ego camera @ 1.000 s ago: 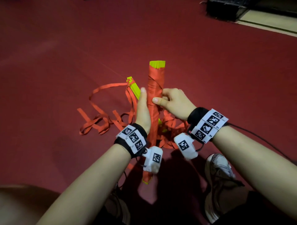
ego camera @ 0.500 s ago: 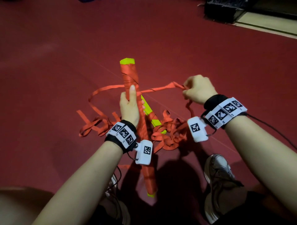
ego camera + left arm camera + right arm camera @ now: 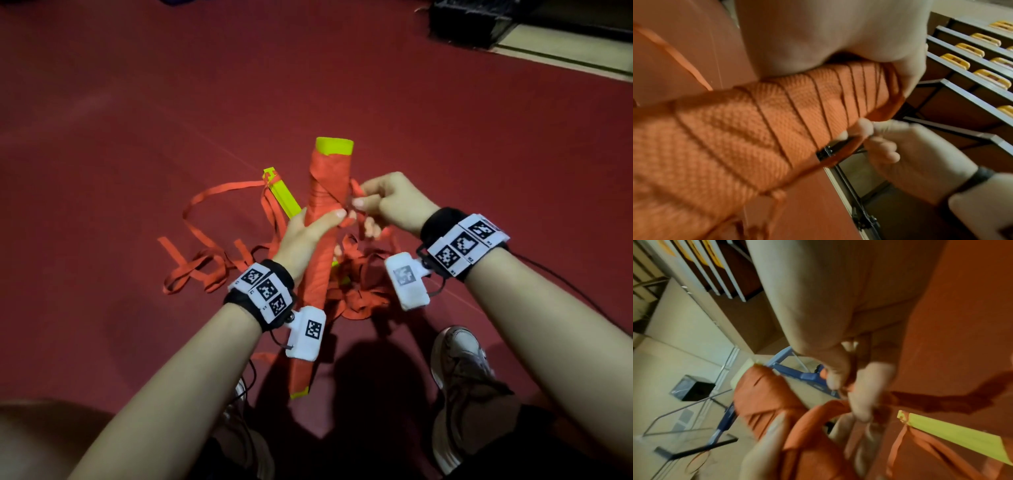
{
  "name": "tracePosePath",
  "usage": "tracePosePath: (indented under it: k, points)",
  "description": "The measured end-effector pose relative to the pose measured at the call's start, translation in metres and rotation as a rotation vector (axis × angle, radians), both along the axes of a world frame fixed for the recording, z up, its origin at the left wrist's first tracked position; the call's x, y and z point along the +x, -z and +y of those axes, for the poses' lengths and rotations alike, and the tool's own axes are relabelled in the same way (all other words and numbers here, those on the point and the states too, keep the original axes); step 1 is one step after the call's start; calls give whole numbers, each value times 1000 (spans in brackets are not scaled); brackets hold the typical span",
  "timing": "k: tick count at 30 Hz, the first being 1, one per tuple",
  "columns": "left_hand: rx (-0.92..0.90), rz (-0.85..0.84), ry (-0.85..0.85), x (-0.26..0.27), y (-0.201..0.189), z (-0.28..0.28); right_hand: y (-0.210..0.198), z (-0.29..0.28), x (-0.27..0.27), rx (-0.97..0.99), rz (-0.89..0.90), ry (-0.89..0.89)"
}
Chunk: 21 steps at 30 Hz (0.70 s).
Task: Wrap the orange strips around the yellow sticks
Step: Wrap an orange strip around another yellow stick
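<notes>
Since half a second ago my right hand [image 3: 394,202] has swung back in from the right, so it now sits right against the wrapped stick [image 3: 325,219] again, and the stick has tipped back toward the middle of the frame. That hand is pinching the orange strip [image 3: 356,192] between thumb and fingertips, just beside the stick. My left hand [image 3: 305,236] is curled round the stick mid-shaft, thumb pressed across the wraps. So we're mid-winding, pretty far along I'd say: orange covers nearly the whole shaft, only the yellow tips peek out at top and bottom. Next move, I reckon, is passing the strip behind the stick while the thumb keeps the last turn tight. Further out, a second yellow stick [image 3: 282,193] lies on the red floor [image 3: 137,137] left of centre, mostly bare, with a tangle of loose strips [image 3: 205,263] spread around it. Both wrist views are blurry, and my hands hide where the strip actually meets the stick.
</notes>
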<state>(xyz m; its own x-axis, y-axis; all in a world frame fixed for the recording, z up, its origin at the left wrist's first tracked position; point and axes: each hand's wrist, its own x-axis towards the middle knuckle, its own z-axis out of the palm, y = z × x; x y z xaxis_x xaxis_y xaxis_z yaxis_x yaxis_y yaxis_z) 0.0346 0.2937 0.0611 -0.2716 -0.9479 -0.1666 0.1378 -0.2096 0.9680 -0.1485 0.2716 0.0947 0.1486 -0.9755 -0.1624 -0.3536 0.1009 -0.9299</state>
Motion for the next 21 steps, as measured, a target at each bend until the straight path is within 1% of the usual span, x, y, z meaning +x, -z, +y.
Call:
tracePosePath:
  k: [2,4,6,8,12,13,14,15,16,17,19,21]
  points:
    - [27,32,97,-5,-4,5,-4,0,10,-130,17,-13]
    - [36,79,152,-7,-8,8,-2,0,17,-194,-76,29]
    - [59,122,161,-7,-11,9,3,2,18,-206,-184,44]
    - [88,152,143,-5,-13,7,8,2,15,-160,-320,71]
    - [165,261,88,4,-14,-1,18,9,17,-28,-535,237]
    - [176,286,86,6,-16,-3,25,14,19,41,-567,220]
    - [179,313,99,7,-20,-5,33,18,21,117,-578,144]
    - [173,334,107,9,-23,-6,41,23,25,199,-555,41]
    - [168,357,115,10,-27,-8,49,28,30,277,-487,-50]
    - [163,379,115,12,-32,-10,57,31,34,336,-363,-127]
    - [143,422,111,16,-39,-14,71,34,39,379,16,-269]
    - [106,411,105,23,-42,-19,84,31,34,357,402,-435]
